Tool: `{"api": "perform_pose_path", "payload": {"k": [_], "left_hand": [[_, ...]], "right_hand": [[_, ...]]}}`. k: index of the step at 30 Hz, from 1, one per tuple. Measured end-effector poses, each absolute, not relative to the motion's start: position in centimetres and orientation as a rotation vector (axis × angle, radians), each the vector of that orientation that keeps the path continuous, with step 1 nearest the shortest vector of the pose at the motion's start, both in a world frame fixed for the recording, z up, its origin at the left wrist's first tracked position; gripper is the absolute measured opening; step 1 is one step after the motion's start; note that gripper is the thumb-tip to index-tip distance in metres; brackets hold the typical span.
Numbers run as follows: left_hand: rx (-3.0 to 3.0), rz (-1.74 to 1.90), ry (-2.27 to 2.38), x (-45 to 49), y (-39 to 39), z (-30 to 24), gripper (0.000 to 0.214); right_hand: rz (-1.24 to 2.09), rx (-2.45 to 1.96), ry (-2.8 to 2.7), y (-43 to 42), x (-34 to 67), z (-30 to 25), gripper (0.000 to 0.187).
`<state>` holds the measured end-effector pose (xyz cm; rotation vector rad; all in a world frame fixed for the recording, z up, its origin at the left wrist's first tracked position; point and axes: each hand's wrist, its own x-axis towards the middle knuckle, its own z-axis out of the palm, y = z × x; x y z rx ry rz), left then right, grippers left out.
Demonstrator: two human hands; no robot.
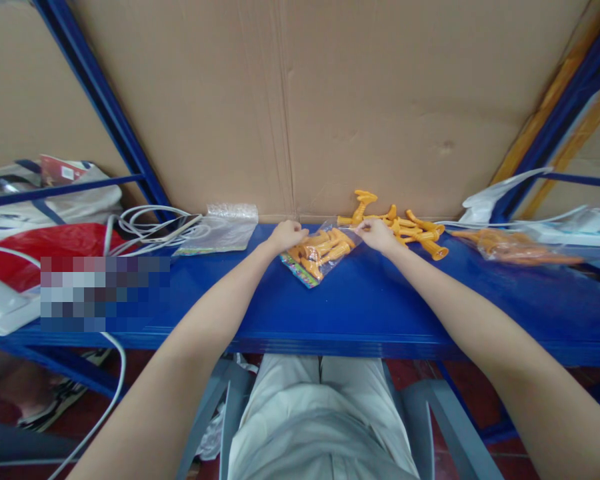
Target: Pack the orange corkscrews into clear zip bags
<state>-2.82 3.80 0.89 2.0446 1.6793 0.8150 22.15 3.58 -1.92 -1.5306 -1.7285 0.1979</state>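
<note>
A clear plastic bag (341,257) with a colourful printed end lies on the blue table in front of me. Inside it are several orange-yellow plastic pieces (325,247) that look like small toy hammers. My left hand (287,235) is closed at the bag's left edge, its fingers curled over the plastic. At the bag's right edge, my right hand (379,235) pinches the film between thumb and fingers. Loose orange-yellow pieces of the same sort (420,233) lie in a pile behind and to the right of my right hand.
Flat clear bags (225,230) lie left of my left hand, beside coiled white cables (155,230). Another bag of orange pieces (513,247) rests on the right. Cardboard (380,113) stands behind the blue table (330,327). A red bag (65,247) sits far left.
</note>
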Motion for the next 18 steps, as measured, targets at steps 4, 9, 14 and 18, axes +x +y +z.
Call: {"api": "perform_pose_path", "payload": {"k": [4, 9, 14, 18], "left_hand": [[1.921, 0.762, 1.742, -3.1, 4.0, 0.6, 0.02], [1.805, 0.611, 1.627, -3.3, 3.9, 0.1, 0.028], [1.878, 0.554, 1.547, -3.2, 3.7, -0.1, 0.028], [1.869, 0.548, 1.519, -3.2, 3.6, 0.0, 0.023]], "right_hand": [[0.11, -1.603, -1.691, 3.3, 22.3, -1.9, 0.016], [0.222, -1.688, -1.608, 2.6, 21.9, -1.8, 0.028], [0.679, -1.528, -1.553, 2.0, 21.4, -1.7, 0.018], [0.837, -1.539, -1.459, 1.9, 21.2, -1.7, 0.014]]}}
